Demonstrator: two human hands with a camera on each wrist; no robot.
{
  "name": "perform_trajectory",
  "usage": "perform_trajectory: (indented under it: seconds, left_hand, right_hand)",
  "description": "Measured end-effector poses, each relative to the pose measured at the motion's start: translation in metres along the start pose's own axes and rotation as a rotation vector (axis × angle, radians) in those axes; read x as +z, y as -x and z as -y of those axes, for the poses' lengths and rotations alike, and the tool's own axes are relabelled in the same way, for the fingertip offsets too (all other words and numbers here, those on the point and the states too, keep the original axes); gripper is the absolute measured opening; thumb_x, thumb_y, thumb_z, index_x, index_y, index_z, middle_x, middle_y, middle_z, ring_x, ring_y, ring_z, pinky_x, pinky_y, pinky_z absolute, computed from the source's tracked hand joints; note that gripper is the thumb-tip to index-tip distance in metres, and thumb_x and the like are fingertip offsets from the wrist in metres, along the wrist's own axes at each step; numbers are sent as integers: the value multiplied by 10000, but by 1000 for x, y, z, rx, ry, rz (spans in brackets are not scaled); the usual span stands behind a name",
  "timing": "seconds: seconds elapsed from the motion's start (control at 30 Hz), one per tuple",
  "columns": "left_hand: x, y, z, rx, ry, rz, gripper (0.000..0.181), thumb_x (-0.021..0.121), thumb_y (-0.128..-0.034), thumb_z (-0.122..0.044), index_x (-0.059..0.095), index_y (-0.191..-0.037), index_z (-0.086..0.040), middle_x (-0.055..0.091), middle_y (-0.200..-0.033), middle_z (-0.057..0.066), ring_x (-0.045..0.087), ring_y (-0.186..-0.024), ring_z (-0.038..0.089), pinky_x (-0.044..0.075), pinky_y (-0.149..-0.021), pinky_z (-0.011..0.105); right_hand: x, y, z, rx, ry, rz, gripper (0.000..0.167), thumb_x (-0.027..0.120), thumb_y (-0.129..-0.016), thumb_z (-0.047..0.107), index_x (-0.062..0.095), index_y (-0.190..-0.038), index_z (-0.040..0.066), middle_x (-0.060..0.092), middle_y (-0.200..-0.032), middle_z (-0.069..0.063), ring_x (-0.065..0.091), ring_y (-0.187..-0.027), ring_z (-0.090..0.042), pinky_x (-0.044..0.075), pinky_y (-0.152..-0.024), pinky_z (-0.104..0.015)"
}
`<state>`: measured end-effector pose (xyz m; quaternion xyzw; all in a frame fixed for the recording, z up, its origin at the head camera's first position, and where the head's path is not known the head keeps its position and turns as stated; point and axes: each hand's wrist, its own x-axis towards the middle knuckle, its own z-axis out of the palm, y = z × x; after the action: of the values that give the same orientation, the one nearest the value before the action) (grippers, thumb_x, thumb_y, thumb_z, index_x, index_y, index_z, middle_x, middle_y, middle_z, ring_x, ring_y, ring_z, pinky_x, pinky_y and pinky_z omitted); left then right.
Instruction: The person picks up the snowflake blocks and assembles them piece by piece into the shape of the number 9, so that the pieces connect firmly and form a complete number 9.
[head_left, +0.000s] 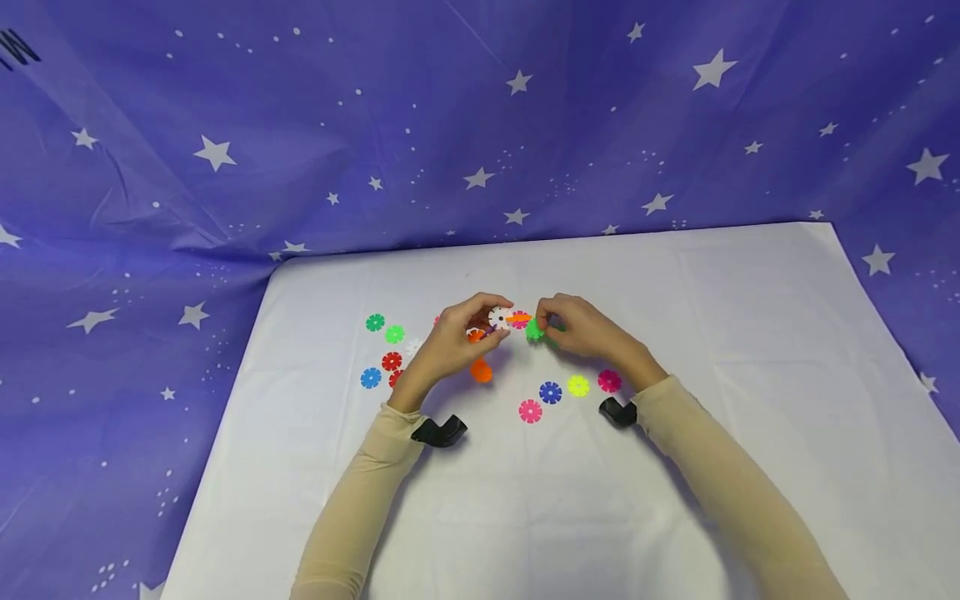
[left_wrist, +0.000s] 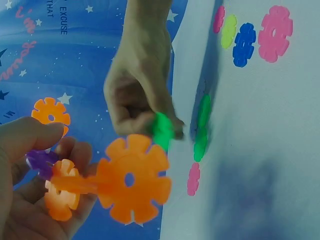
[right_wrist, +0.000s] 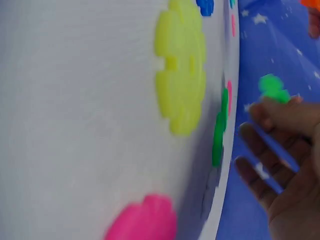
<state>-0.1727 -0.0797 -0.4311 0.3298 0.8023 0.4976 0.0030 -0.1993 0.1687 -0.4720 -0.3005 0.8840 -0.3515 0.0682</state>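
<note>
My left hand (head_left: 459, 335) holds a joined cluster of notched plastic discs: a white disc (head_left: 499, 317), orange discs (left_wrist: 134, 179) and a purple one (left_wrist: 42, 162) between thumb and fingers. Facing it, my right hand (head_left: 581, 327) pinches a bright green disc (head_left: 534, 330) between thumb and forefinger; in the right wrist view that green disc (right_wrist: 273, 88) is blurred, and the other fingers are spread. The green disc is apart from the cluster in the head view.
Pink (head_left: 530, 411), blue (head_left: 551, 392), yellow (head_left: 578, 385) and magenta (head_left: 610, 381) discs lie on the white table nearer the body. Green, red, light blue (head_left: 371, 377) and white discs lie left. A starry purple cloth (head_left: 420, 125) hangs behind.
</note>
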Motion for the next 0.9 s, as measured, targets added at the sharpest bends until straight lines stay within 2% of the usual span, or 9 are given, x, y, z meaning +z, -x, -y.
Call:
perform_trajectory:
  seconds: [0.13, 0.23, 0.33, 0.43, 0.57, 0.73, 0.9]
  left_hand:
    - [1, 0, 0, -17, -8, 15, 373, 722, -882, -86, 610, -1239, -74, 677, -1140, 83, 584, -866, 183, 549, -835, 339]
    - [3, -1, 1, -18, -19, 20, 384, 714, -889, -90, 602, -1257, -80, 671, -1121, 82, 573, -878, 182, 543, -826, 324]
    - [5, -1, 3, -15, -28, 32, 388, 705, -898, -98, 597, -1269, -67, 663, -1099, 79, 552, -871, 177, 535, -811, 314]
    - [6, -1, 4, -19, -26, 41, 385, 702, -901, -100, 597, -1269, -55, 661, -1086, 79, 540, -862, 179, 531, -805, 326]
    - [7, -1, 5, -28, -24, 51, 386, 703, -902, -107, 602, -1272, -65, 669, -1103, 95, 548, -868, 187, 531, -803, 341]
    - [8, 0, 5, -28, -40, 61, 397, 708, -898, -108, 598, -1278, -76, 669, -1114, 109, 550, -864, 182, 532, -798, 315]
    - [8, 0, 4, -37, -54, 63, 398, 707, -896, -101, 593, -1274, -54, 663, -1088, 85, 543, -852, 178, 527, -782, 293]
  right_hand:
    - [-4, 12, 1, 1, -137, -52, 170, 657, -821, -51, 587, -830, 103, 627, -840, -48, 597, -878, -189, 517, -885, -416]
    - [-3, 20, 2, -9, -200, -38, 195, 641, -804, -72, 579, -830, 111, 602, -815, -18, 581, -840, -171, 521, -854, -387]
    - [-1, 27, 5, -6, -171, 35, 222, 619, -790, -75, 545, -812, 133, 536, -753, 32, 539, -757, -136, 498, -744, -314]
    - [0, 31, 8, 20, -90, 122, 229, 602, -783, -49, 498, -804, 154, 465, -697, 64, 475, -665, -104, 410, -633, -255]
    - [2, 34, 9, 31, -35, 175, 205, 598, -792, -24, 505, -832, 154, 448, -669, 68, 435, -616, -84, 356, -596, -239]
    - [4, 37, 3, 49, -128, 188, 178, 584, -812, -35, 580, -890, 125, 486, -685, 45, 446, -618, -89, 373, -584, -224]
    - [3, 39, 0, 71, -207, 172, 89, 635, -861, 17, 625, -889, 102, 515, -707, 30, 471, -639, -117, 392, -586, -222]
